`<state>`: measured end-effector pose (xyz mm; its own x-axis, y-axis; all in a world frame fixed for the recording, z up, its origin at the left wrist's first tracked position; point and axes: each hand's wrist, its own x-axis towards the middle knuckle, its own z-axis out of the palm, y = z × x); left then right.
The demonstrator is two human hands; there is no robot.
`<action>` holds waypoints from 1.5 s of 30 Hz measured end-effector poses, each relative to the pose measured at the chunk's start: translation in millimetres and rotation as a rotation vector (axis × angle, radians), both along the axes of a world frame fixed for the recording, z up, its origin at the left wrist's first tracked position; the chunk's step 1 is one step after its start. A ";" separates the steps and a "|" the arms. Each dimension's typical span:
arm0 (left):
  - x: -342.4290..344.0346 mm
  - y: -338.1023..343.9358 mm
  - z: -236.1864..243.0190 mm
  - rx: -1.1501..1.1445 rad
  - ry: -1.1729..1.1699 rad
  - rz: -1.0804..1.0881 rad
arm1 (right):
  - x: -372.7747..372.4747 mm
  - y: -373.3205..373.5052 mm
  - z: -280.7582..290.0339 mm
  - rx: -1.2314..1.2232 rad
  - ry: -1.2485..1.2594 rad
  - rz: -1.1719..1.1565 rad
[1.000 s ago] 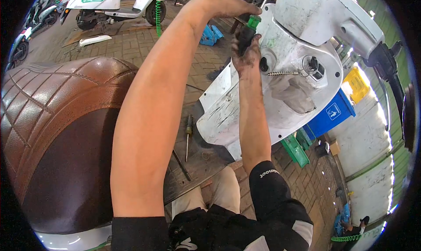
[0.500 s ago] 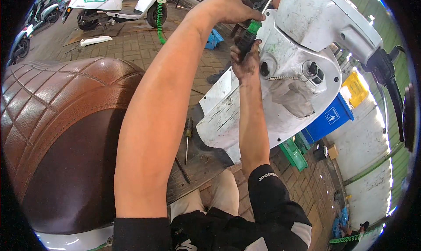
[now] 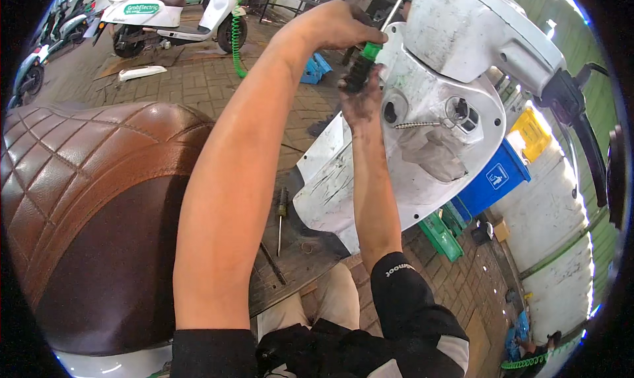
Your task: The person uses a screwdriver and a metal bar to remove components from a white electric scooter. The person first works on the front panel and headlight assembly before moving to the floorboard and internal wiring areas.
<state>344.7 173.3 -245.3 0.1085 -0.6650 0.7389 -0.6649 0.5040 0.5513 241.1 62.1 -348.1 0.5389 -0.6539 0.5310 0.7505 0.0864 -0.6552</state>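
A screwdriver with a green-and-black handle (image 3: 360,73) points up and away, its thin metal shaft reaching the upper edge of the white scooter front panel (image 3: 330,186). My right hand (image 3: 363,104) is wrapped round the black part of that handle. My left hand (image 3: 337,25) is closed at the green collar, thumb and fingertips by the base of the shaft; its other fingers are partly hidden. The screwdriver's tip cannot be made out clearly. Scuffs and dark scratches mark the panel, which has a keyhole area (image 3: 462,114) with a beaded cord hanging from the key.
A quilted brown seat (image 3: 99,180) fills the left. On the dark footboard (image 3: 307,272) lies a second screwdriver (image 3: 282,206) beside a thin dark rod. To the right stand a blue bin (image 3: 492,180), a yellow bin (image 3: 531,134) and green trays (image 3: 441,236). Another scooter (image 3: 165,15) is parked behind.
The view has shifted slightly. Both hands and the screwdriver handle appear a little further left, and the handle sits slightly lower. The grip of both hands looks the same.
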 end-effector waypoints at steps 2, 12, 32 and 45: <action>-5.9 8.7 1.8 0.052 0.016 0.002 | -5.5 -5.6 -0.5 -0.061 -0.007 -0.136; -4.6 11.1 3.6 0.035 0.002 0.003 | -10.0 -10.1 0.5 0.055 0.036 0.128; -7.9 57.7 25.5 0.197 -0.131 0.225 | -66.3 45.9 -146.3 0.207 0.311 0.099; -35.0 69.7 16.9 0.251 -0.044 0.264 | -150.8 164.8 -336.6 -0.429 1.407 -0.431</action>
